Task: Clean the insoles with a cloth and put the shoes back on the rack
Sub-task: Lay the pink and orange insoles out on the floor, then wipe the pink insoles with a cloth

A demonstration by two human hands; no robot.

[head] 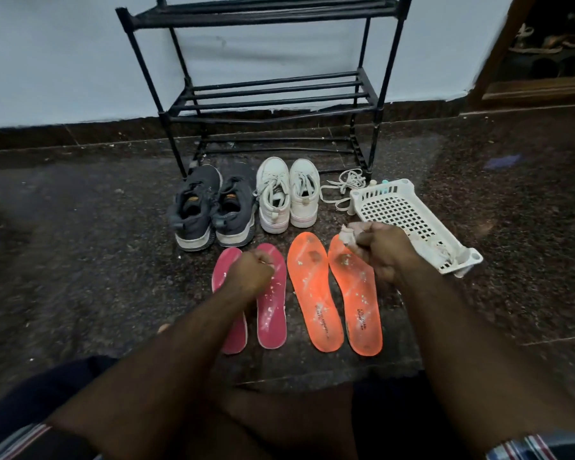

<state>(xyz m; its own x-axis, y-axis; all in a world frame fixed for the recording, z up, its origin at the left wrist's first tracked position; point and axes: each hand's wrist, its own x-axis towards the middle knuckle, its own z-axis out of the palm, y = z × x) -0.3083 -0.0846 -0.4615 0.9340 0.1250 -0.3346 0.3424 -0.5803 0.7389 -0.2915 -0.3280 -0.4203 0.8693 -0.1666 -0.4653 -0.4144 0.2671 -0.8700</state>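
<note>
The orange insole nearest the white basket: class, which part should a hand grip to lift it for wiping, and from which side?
Grip the heel end of the orange insole, coming from the person's side. It lies flat on the floor with its heel end nearest the person and bare, while the right hand with the cloth covers the toe. Pinching the thin edge there seems easiest.

The room around me is dim, the light soft and cool, with the pale wall (63,61) the brightest surface. The dark speckled floor (80,260) takes a faint sheen near the rack (266,94). The orange insoles (312,293) glow vividly against it — almost overexposed. My forearms read as deep shadow with little detail. My right hand (384,250) is smeared with motion blur. The wide lens bends the skirting and the rack's posts, and the floor at the left edge goes soft and murky.
</note>
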